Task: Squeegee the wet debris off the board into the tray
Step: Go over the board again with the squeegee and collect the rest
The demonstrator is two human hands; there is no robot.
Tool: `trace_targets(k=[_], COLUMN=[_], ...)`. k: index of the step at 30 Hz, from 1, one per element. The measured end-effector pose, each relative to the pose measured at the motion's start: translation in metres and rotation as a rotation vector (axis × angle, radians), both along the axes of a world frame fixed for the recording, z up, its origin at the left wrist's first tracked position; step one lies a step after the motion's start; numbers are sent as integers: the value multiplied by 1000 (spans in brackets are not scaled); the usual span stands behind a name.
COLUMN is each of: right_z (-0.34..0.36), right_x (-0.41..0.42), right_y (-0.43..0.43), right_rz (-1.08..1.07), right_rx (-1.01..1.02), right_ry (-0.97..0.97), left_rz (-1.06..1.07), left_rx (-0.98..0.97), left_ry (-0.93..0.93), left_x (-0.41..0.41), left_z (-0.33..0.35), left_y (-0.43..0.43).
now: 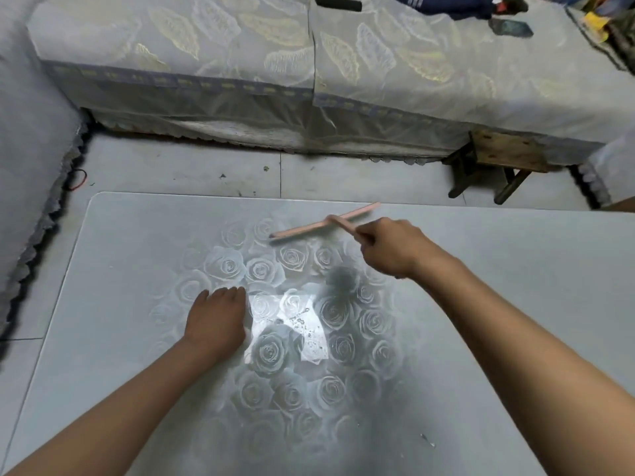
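A glossy grey board [137, 255] with a rose pattern fills the lower view. My right hand [391, 247] grips the handle of a pink squeegee [309, 228], whose blade lies slanted near the board's far edge. My left hand [216, 319] rests flat on the board, fingers straight. Between the hands, small wet specks and droplets [304, 326] sit in a bright reflection. No tray is in view.
Beyond the board lies a grey tiled floor [178, 166] and a sofa with a leaf-patterned cover [240, 63]. A small wooden stool [498, 163] stands at the far right. A small scrap [427, 440] lies near the board's front right.
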State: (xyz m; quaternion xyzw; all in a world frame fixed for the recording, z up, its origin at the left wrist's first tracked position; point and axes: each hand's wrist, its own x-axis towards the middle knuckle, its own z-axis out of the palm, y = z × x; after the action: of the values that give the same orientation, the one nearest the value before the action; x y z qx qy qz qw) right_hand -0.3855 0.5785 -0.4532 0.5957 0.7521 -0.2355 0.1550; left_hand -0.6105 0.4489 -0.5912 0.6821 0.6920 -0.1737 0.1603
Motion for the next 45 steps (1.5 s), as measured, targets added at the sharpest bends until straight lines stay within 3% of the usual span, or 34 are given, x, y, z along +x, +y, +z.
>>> trace_targets(k=[5, 9, 13, 17, 25, 32, 36, 41, 45], right_z=[-11, 7, 12, -11, -15, -16, -53, -64, -43], right_x=[39, 71, 39, -28, 40, 7, -13, 48, 124], right_y=[-78, -156, -137, -120, -210, -214, -189, -218, -244], right_rz=[81, 28, 113, 164, -38, 37, -5, -57, -123], right_rx=[-18, -155, 34, 34, -83, 77, -52, -67, -149], right_ry=[14, 13, 114, 143, 142, 244, 366, 442, 346], left_rz=[31, 87, 167, 355, 110, 198, 292, 227, 226], left_rx=[-57, -125, -179, 57, -5, 217, 222, 324, 246], left_ry=[-13, -89, -233, -462, -450, -510, -384, -459, -595], left_x=[5, 4, -1, 2, 51, 51, 12, 65, 140], left_z=[-4, 1, 11, 17, 10, 16, -7, -13, -13], left_y=[-2, -6, 2, -2, -62, -76, -68, -87, -119])
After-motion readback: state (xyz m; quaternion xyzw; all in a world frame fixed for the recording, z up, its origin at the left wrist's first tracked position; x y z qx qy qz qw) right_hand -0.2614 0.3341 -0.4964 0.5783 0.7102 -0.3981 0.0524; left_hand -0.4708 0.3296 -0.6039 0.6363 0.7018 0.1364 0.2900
